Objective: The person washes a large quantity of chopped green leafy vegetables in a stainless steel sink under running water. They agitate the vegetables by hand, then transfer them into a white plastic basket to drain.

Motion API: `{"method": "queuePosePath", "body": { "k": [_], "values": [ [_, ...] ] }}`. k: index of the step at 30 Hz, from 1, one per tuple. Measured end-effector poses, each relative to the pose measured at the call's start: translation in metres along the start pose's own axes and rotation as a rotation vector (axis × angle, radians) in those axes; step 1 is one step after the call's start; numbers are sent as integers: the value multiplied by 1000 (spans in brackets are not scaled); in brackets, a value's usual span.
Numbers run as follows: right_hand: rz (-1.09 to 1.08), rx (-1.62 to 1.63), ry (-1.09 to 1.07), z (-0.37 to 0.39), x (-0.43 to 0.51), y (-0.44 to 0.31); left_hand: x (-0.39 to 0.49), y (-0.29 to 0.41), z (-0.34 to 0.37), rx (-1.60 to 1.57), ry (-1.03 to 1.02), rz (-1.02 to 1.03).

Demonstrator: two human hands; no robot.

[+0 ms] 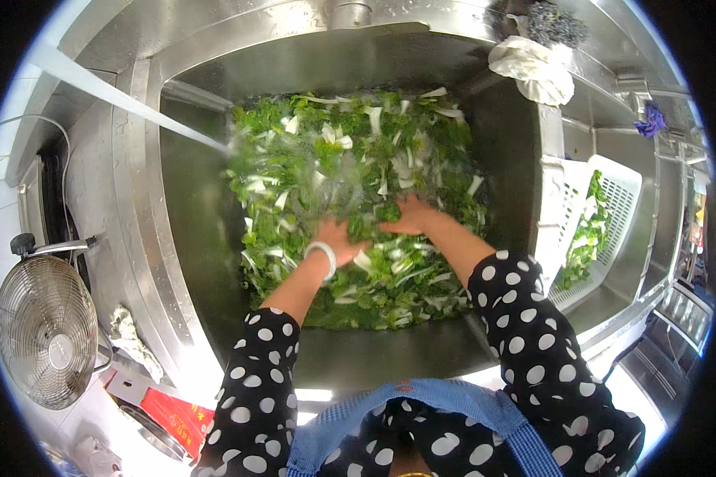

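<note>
Leafy green vegetables with pale white stems float in water across a large stainless steel sink. My left hand, below a pale bangle on the wrist, lies among the leaves with its fingers spread. To its right, my right hand also rests spread in the greens. Neither hand is closed around anything that I can see, though blur and water partly hide the fingertips. A stream of water enters from the upper left and meets the vegetables.
A white plastic basket holding more greens sits in the sink at right. White cloths and a dark scouring pad lie on the upper right rim. A metal fan and a red box are at left.
</note>
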State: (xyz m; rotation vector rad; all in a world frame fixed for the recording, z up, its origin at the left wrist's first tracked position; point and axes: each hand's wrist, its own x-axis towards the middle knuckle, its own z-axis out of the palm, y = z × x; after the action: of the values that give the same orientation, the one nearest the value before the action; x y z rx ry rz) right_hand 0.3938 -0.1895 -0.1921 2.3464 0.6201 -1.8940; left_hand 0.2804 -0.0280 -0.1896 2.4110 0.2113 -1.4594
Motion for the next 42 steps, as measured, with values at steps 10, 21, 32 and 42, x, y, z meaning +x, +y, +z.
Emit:
{"method": "queuePosePath", "body": {
  "k": [10,21,32,42],
  "values": [
    [16,673,-545,116,-19,15,1,-41,134,-895,-630,-172],
    [-58,1503,-300,114,-59,-33,-9,-46,137,-1567,-430,85],
    [-493,1877,-309,32,-164,-59,-150,-24,-14,-1937,-226,306],
    [-621,1898,-364,73,-173,-70,-198,11,-3,-1818,-110,252]
  ]
}}
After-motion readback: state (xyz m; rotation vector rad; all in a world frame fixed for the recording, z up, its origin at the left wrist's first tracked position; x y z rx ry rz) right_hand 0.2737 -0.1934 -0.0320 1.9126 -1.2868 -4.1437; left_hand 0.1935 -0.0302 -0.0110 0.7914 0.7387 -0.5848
